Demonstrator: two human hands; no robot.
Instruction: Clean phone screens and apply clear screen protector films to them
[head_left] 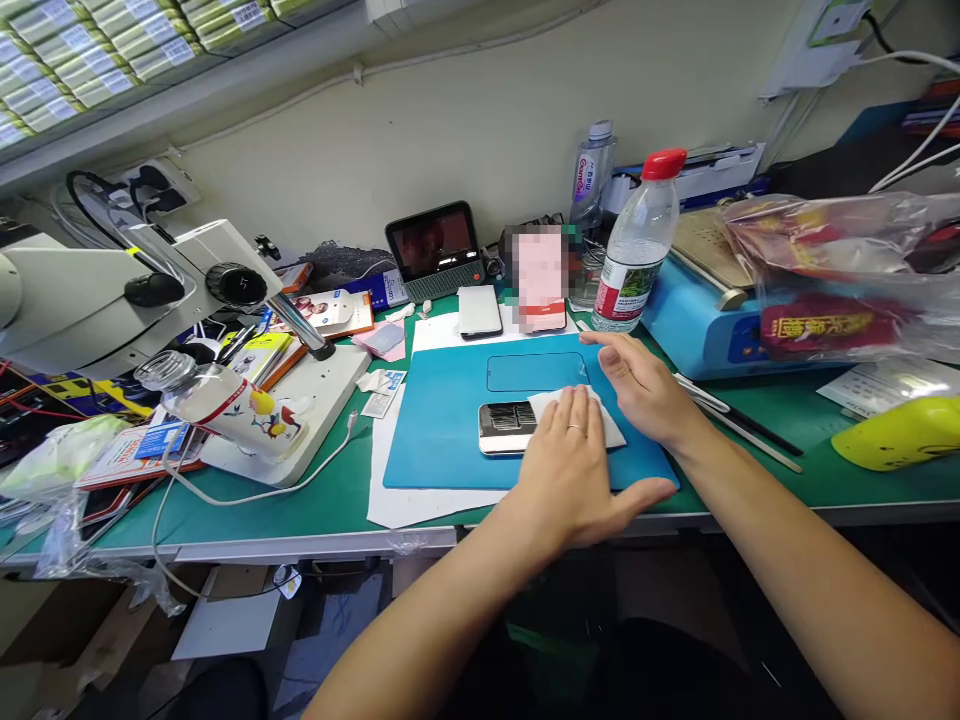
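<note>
The left hand (571, 462) lay flat, palm down, fingers spread & released, pressing a white wipe (609, 420) onto a phone (507, 428) that sat on the blue mat (442, 420) near the counter (315, 510) edge. Only the phone's far end stuck out past the left fingertips, dark glass w/ a bright metal rim, reflections across it; the rest was hidden under the wipe & palm. The right hand (637, 385) rested just beside the left, on its right, fingers extended & loose, fingertips on the wipe's far edge, nothing gripped. Judging from this: phone prob. stiff, flat, moderately heavy for its size, glass face slick & fragile, so best taken by the long metal edges btw thumb & fingers, not by the face. On the mat it likely wouldn't slide much; the mat looked rubbery. The wipe looked thin, soft, v. light, would bunch or shift under a moving palm, so flat pressure suits it better than a pinch. Beyond the hands, on the mat, lay a thin rectangular film or outline (535, 372), apart from the phone. Farther past the right hand stood a clear water bottle w/ red cap (637, 250), upright, well clear. Just right of the right wrist lay long thin tools (739, 420) on the counter. Well off to the left of the left hand stood a microscope base (300, 400) w/ a small bottle (217, 400) lying on it.
</note>
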